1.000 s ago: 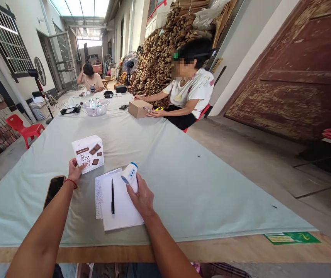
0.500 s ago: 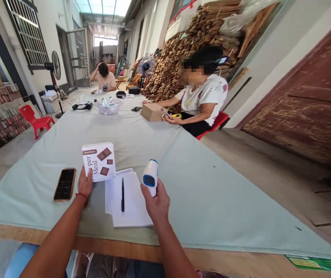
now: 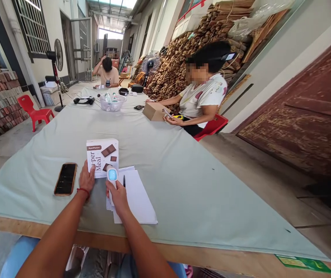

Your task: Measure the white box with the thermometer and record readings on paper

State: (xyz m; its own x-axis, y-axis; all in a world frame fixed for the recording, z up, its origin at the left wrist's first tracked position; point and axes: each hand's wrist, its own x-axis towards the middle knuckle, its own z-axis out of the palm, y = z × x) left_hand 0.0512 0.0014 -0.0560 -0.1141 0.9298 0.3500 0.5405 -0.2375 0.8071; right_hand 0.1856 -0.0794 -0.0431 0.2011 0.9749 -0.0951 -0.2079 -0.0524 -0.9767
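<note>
My left hand (image 3: 87,177) grips the lower left side of a white box (image 3: 102,154) printed with brown chocolate squares, held upright. A white infrared thermometer (image 3: 112,173) is in my right hand (image 3: 118,195), its small screen lit blue and facing me. The thermometer's head overlaps the box's lower right front; whether they touch I cannot tell. Below and right of it lie white paper sheets (image 3: 140,200) with a black pen (image 3: 124,180), partly hidden by my right hand. A phone (image 3: 65,179) in an orange case lies left of my left hand.
A pale green cloth (image 3: 200,204) covers the table. Farther back are a clear plastic basin (image 3: 113,103) with bottles and a cardboard box (image 3: 155,111). One person (image 3: 204,92) sits at the right holding a yellow-and-white device; another person (image 3: 107,75) sits at the far end.
My right hand has brought the thermometer leftward, from above the paper to the front of the box. Its screen has turned from dark to lit blue. The left hand still holds the box.
</note>
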